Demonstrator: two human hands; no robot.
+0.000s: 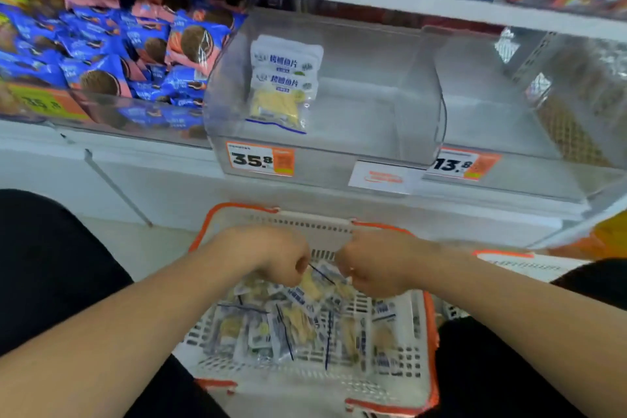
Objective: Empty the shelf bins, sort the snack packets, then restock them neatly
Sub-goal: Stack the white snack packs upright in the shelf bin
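Note:
A white basket (425, 360) with an orange rim stands on the floor between my knees and holds several white-and-yellow snack packets (288, 326). Over it, my left hand (274, 256) and my right hand (375, 265) are both curled and pinch the same packet (320, 282) from either side. On the shelf, a clear bin (356, 105) holds a small stack of the same packets (283, 81) standing against its left wall. The clear bin to its right (485, 119) looks empty.
A bin of blue and pink cookie packs (112, 54) fills the shelf at left. Price tags 35.8 (259, 159) and 13.8 (463, 164) hang on the bin fronts. A second white basket (529, 265) shows at right. Another shelf of boxed goods runs overhead.

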